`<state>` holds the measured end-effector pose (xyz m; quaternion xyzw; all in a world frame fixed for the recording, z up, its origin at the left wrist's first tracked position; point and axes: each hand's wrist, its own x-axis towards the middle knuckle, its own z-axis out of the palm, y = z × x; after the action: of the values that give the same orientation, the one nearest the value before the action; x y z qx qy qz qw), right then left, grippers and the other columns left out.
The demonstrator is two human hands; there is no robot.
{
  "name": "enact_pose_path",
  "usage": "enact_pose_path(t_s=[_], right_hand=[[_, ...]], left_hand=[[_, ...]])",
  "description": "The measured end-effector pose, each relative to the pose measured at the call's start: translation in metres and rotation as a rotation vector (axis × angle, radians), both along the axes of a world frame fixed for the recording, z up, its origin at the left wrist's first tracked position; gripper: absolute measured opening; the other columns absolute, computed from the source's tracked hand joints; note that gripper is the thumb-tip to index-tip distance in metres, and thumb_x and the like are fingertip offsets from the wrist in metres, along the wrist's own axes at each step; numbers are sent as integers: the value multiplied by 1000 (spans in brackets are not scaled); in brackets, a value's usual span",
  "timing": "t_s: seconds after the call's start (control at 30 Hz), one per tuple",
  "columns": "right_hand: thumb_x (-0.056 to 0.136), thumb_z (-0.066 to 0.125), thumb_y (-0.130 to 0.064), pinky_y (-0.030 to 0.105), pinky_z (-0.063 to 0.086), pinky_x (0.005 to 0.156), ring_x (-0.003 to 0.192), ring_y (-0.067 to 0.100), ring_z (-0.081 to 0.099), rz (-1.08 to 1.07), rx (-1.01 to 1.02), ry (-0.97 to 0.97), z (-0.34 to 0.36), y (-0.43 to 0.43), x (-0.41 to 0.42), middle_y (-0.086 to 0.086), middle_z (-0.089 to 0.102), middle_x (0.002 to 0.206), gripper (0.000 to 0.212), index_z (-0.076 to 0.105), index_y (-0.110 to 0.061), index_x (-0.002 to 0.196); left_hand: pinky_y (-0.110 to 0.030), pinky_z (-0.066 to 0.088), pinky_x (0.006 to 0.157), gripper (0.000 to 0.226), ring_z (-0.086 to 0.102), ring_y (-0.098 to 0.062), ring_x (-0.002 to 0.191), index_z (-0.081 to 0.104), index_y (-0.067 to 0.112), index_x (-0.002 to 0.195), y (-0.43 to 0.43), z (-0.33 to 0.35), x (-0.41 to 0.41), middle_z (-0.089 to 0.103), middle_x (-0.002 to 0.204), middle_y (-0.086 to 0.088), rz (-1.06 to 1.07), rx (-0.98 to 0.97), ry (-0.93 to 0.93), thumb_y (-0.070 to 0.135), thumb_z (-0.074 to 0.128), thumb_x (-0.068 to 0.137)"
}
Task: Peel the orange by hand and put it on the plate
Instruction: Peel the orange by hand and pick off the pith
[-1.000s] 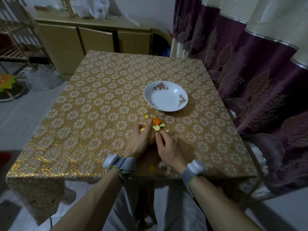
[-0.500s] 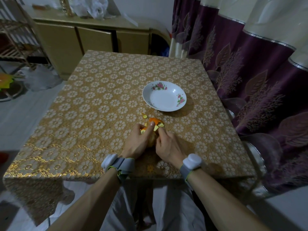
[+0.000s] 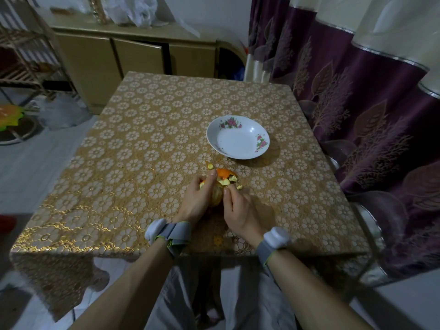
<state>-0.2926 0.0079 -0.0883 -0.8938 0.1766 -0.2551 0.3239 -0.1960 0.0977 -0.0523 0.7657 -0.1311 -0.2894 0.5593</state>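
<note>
Head view: a square table (image 3: pixel 133 177) covered by a gold cloth with white flower rings, in a dim room. Behind it stands a tan cabinet (image 3: pixel 133 55); a purple leaf-patterned curtain (image 3: pixel 345 96) hangs along the right side. A white plate (image 3: pixel 238 152) with pink flowers sits on the cloth, bare inside. Near it, toward the person, the left hand (image 3: pixel 196 201) curls its fingers around a partly peeled orange (image 3: pixel 217 195). The right hand (image 3: pixel 240 210) pinches at the fruit's top. Peel scraps (image 3: pixel 225 176) lie just beyond the fingertips.
</note>
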Motion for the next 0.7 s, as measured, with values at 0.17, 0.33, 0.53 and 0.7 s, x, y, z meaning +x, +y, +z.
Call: enact_pose_path(t_s=[0.17, 0.33, 0.53, 0.7], right_hand=[[101, 33, -23, 15, 23, 49, 53, -1, 37, -107, -46, 13, -4, 5, 6, -16, 36, 62, 17, 46, -20, 90], [104, 34, -22, 18, 25, 47, 53, 4, 42, -181, 63, 66, -3, 5, 11, -6, 44, 63, 22, 42, -21, 83], [103, 43, -34, 18, 31, 45, 50, 5, 45, -131, 310, 14, 7, 0, 7, -3, 51, 60, 34, 58, -12, 83], [104, 37, -36, 24, 44, 56, 64, 9, 58, -52, 332, 37, 8, 8, 10, -1, 63, 73, 32, 59, -19, 88]], left_hand=[[-32, 53, 76, 50, 61, -15, 88, 57, 20, 113, 1, -1, 0, 62, 100, 2, -6, 10, 6, 64, 51, 90], [-27, 49, 65, 41, 59, -12, 84, 57, 22, 112, 0, 2, -2, 59, 95, 6, 36, -49, 74, 57, 54, 92], [-36, 55, 75, 30, 63, -18, 88, 58, 26, 105, 4, 6, -1, 62, 102, -1, 107, -166, 232, 54, 52, 95], [-28, 49, 68, 42, 62, -17, 95, 54, 22, 123, 6, 7, -2, 59, 106, 3, 102, -241, 249, 54, 48, 96]])
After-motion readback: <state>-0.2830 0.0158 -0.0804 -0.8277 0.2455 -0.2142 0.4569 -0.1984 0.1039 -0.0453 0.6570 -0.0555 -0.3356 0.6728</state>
